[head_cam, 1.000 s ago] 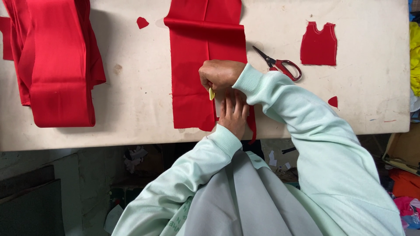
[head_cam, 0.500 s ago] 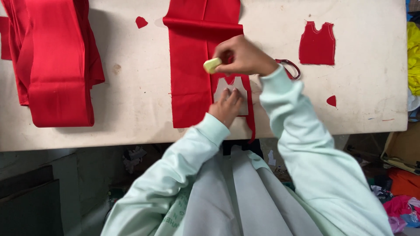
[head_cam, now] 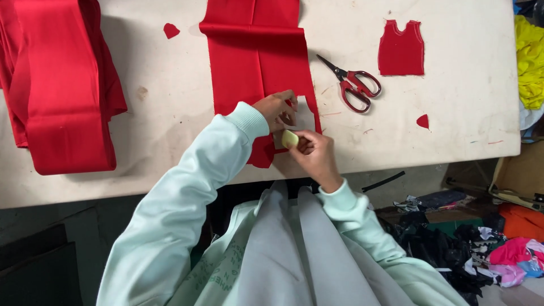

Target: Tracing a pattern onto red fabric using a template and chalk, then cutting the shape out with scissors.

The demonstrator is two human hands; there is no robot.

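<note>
Right hand (head_cam: 314, 156) pinches pale yellow chalk (head_cam: 290, 139) at the template's (head_cam: 300, 122) six-o'clock edge; left hand (head_cam: 276, 110) presses that template flat on red fabric strip (head_cam: 255, 56), running twelve to six, scissors (head_cam: 352, 85) at two o'clock.

**Worn worktable over a cluttered floor**

From my feed I see a pale, stained worktable (head_cam: 141, 164) filling the upper part of the view, evenly lit with soft shadows. Below its front edge the floor (head_cam: 68, 221) is dark grey, with black panels (head_cam: 34, 266) at the lower left. To the right lie a heap of mixed fabric scraps (head_cam: 487, 249) and a cardboard box (head_cam: 518, 175).
</note>
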